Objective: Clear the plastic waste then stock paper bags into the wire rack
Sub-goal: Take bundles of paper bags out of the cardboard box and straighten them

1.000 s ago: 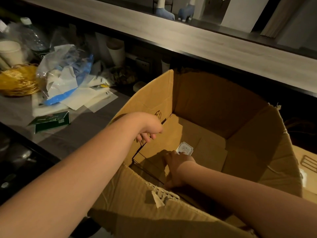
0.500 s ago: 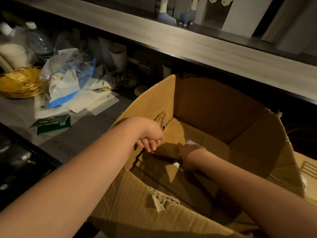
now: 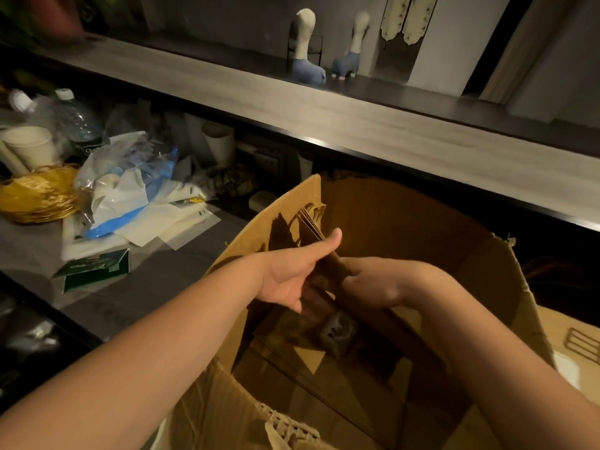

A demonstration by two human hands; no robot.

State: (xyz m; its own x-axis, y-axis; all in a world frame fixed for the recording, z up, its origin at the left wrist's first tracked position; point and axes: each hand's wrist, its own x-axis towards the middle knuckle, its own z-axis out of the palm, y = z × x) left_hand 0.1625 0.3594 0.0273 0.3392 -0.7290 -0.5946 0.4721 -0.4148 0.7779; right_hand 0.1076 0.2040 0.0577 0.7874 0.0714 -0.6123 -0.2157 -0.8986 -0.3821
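A stack of flat brown paper bags stands on edge inside the open cardboard box. My left hand grips the stack from the left, thumb laid along its top edge. My right hand holds the same stack from the right, its fingers hidden behind the bags. More flat bags lie on the box floor. Crumpled clear, white and blue plastic waste is piled on the grey counter at the left. No wire rack shows.
A gold wire basket, paper cups and a water bottle stand at the far left. A green packet lies on the counter. A long wooden ledge runs above the box.
Both hands have risen from the box floor with a stack of paper bags between them, tilting it up on edge. The camera has tilted up.
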